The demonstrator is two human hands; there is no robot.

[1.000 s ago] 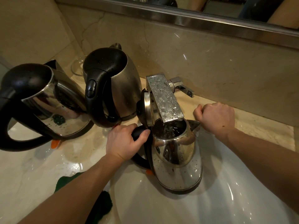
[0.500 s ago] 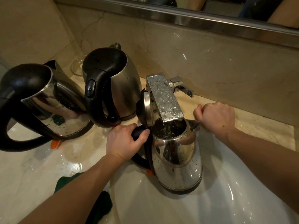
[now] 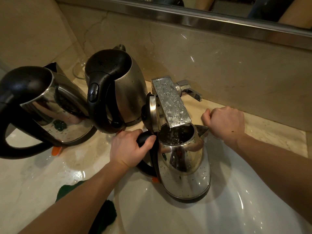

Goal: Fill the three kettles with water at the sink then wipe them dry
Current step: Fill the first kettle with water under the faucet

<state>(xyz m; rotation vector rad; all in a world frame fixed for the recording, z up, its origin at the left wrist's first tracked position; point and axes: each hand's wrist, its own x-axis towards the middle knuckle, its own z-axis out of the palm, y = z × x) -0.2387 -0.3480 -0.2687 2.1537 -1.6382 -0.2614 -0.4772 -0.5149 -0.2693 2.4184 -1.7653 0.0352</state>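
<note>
A steel kettle (image 3: 184, 168) stands in the white sink basin (image 3: 228, 213) with its lid flipped open, right under the square chrome spout (image 3: 170, 100). Water runs into it. My left hand (image 3: 130, 147) grips its black handle. My right hand (image 3: 224, 122) is a closed fist resting on the counter by the kettle's beak, near the tap lever (image 3: 190, 90); nothing shows inside it. Two more steel kettles with black lids stand on the counter: one (image 3: 116, 88) behind my left hand, another (image 3: 42, 107) at the far left.
A dark green cloth (image 3: 108, 215) lies on the marble counter (image 3: 33, 174) under my left forearm. The stone backsplash (image 3: 219, 56) and a mirror frame (image 3: 202, 19) rise behind the tap. A clear glass dish (image 3: 79, 71) sits behind the kettles.
</note>
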